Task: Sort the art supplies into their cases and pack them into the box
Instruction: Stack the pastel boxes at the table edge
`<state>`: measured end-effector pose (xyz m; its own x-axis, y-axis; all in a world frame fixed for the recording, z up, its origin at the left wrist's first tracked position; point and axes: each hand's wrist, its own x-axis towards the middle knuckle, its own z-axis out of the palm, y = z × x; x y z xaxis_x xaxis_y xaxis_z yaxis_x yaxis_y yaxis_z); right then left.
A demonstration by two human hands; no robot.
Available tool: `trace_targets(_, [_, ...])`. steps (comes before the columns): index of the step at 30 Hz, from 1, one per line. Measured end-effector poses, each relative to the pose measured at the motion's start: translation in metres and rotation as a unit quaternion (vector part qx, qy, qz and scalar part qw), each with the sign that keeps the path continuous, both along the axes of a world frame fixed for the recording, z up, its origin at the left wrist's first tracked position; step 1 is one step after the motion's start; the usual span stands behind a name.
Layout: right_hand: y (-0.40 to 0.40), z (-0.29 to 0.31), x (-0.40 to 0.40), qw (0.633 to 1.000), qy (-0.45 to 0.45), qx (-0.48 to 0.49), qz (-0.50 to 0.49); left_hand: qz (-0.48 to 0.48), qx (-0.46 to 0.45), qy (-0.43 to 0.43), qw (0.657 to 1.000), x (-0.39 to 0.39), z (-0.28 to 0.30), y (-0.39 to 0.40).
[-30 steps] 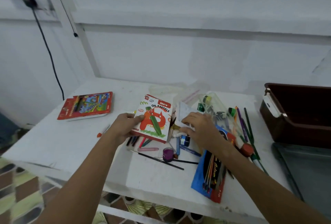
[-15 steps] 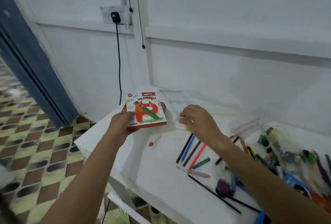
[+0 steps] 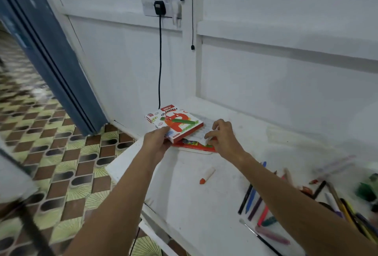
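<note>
While the left hand [image 3: 156,143] gripped the oil pastels box [image 3: 174,123] by its near corner at mid-frame, that box hung tilted over the red case [image 3: 194,145] lying flat on the tabletop [image 3: 184,184]. Its long axis ran toward the right of the frame. Nearer the case, the right hand [image 3: 224,137] rested curled fingers on its white tray; whether they pinched anything I cannot tell.
</note>
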<state>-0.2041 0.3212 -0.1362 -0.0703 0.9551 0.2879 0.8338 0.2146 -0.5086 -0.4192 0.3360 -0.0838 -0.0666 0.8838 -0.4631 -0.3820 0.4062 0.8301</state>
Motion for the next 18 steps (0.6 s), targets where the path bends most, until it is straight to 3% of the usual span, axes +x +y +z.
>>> trace_targets(4, [0.003, -0.005, 0.004, 0.999, 0.042, -0.030, -0.010, -0.032, -0.033, 0.042, 0.998, 0.016, -0.019, 0.010])
trace_targets(8, [0.001, -0.008, 0.009, 0.998, 0.036, -0.044, 0.001, -0.083, -0.041, 0.188, 0.978, 0.023, -0.027, 0.014])
trace_targets(18, [-0.033, 0.002, 0.045, 0.994, 0.098, -0.033, -0.020, -0.179, 0.041, 0.437, 0.880, 0.037, -0.029, 0.011])
